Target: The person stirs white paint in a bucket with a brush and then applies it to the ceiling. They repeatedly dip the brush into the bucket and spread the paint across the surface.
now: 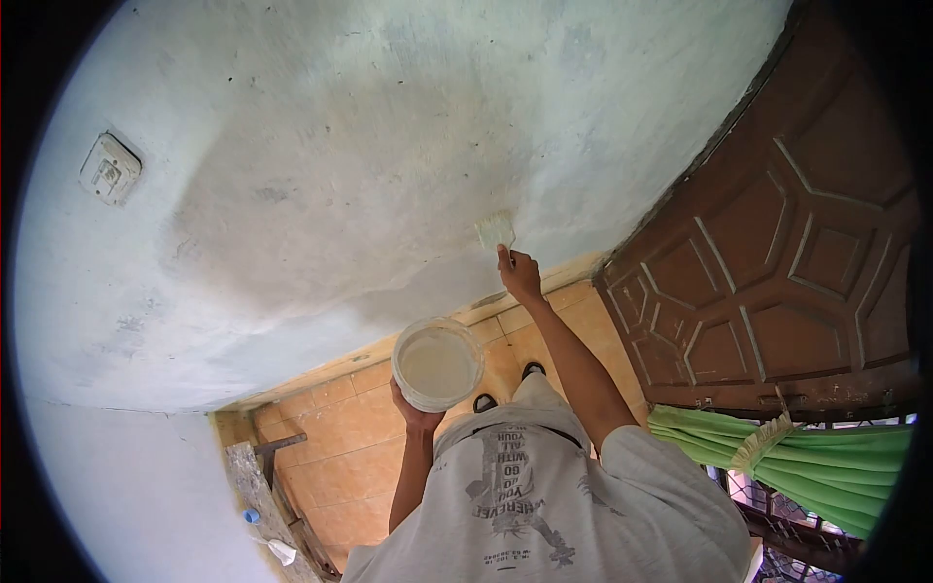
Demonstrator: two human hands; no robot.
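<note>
My right hand [521, 275] is closed around the handle of a paintbrush [496, 231], whose pale bristles lie against the wall [340, 194]. The wall is whitish, with a large greyer patch left of the brush. Held in front of my body is a white plastic bucket [395, 364] with pale liquid paint [437, 361] inside. My left hand [416, 412] grips the bucket from below at its near left side; part of that hand is hidden behind it.
A brown panelled door [768, 282] stands at the right, with a green curtain [826, 466] below it. A wall switch [111, 169] is at the upper left. On the orange tiled floor [340, 457], a wooden bench-like piece [255, 476] carries a blue cup-like object [251, 515].
</note>
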